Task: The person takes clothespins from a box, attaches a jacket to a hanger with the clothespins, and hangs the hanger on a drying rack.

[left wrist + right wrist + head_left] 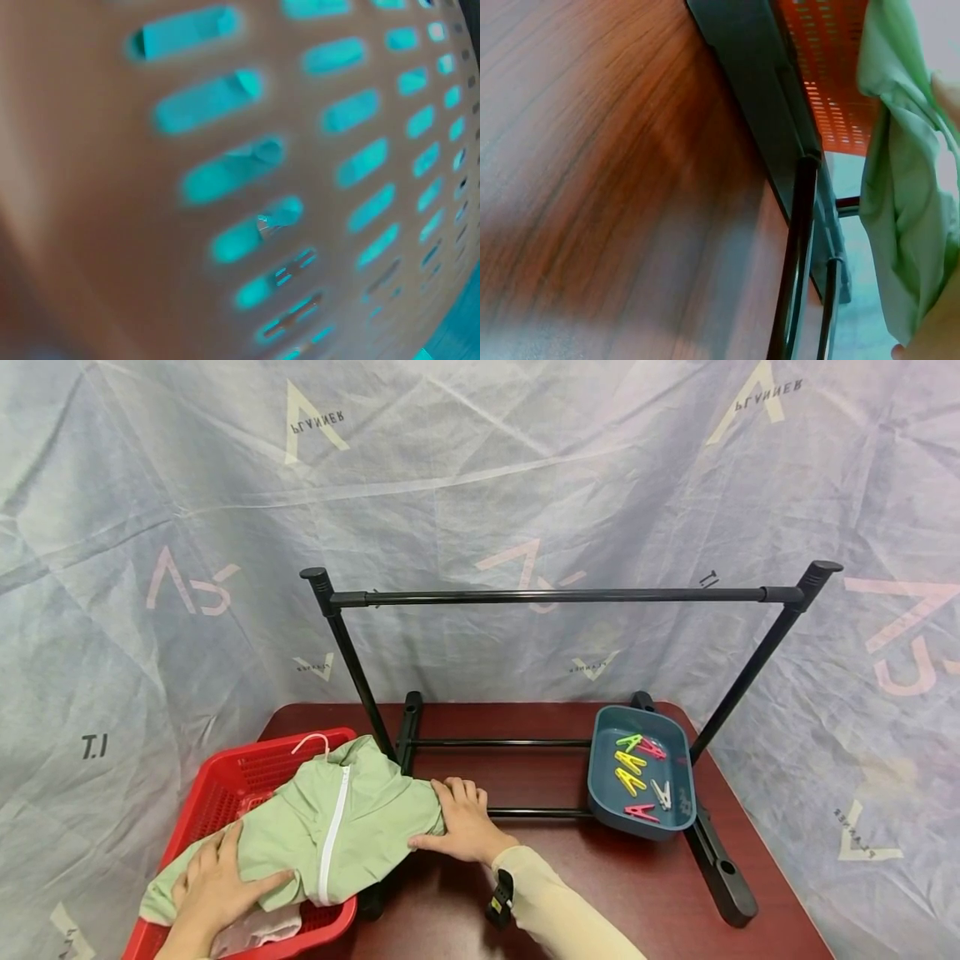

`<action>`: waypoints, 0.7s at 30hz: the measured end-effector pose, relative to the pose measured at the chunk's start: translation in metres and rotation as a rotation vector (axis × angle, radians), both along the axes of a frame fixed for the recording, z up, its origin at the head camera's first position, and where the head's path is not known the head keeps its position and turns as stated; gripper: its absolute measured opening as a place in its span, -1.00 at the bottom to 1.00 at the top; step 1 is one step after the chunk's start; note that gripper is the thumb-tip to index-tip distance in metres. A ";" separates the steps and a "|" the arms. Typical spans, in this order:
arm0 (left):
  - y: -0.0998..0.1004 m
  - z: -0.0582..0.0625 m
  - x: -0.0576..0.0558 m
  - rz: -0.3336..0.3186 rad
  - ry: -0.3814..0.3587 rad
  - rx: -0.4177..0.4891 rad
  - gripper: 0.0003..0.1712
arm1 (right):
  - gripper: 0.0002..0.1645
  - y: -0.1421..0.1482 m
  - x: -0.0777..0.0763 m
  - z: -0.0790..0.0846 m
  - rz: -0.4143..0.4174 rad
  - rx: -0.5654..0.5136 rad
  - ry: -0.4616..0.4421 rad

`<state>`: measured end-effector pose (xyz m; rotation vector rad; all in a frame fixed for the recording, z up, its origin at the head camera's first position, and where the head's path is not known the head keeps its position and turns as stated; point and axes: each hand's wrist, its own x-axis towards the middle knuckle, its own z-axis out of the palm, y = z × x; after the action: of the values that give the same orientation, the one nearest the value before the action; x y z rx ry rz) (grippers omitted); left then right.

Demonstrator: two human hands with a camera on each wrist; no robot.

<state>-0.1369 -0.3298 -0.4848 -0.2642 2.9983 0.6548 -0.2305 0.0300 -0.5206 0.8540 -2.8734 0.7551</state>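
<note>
A light green jacket (360,818) with a white zipper lies spread across the top of a red plastic basket (197,806). A pink hanger hook (311,742) sticks out at its collar. My left hand (217,881) rests on the left part of the jacket, thumb spread away from the fingers. At the jacket's right end, past the basket rim, my right hand (468,822) touches the sleeve, thumb and fingers wide apart. In the right wrist view the green fabric (907,202) hangs in folds beside that hand. Mostly basket wall (300,165) fills the left wrist view.
A black rack with a top bar (562,597) stands on the dark red table (540,893). At the right, a blue tray (600,777) holds several yellow, pink, green and white clothespins (630,781). Pale cloth (258,931) lies in the basket under the jacket.
</note>
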 end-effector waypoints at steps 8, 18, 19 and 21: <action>-0.001 0.002 -0.001 0.009 -0.013 -0.014 0.48 | 0.15 -0.004 0.000 -0.008 -0.023 -0.027 0.096; -0.003 0.003 -0.002 0.017 -0.044 -0.008 0.50 | 0.18 -0.005 0.002 -0.007 -0.042 -0.015 0.091; -0.002 0.003 -0.002 0.016 -0.040 -0.010 0.50 | 0.18 -0.005 0.002 -0.007 -0.045 -0.017 0.094; -0.002 0.003 -0.002 0.015 -0.028 -0.013 0.49 | 0.18 -0.006 0.002 -0.006 -0.052 -0.022 0.101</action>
<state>-0.1393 -0.3319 -0.4822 -0.2944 2.9774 0.6284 -0.2286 0.0245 -0.5264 0.7874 -2.7827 0.7150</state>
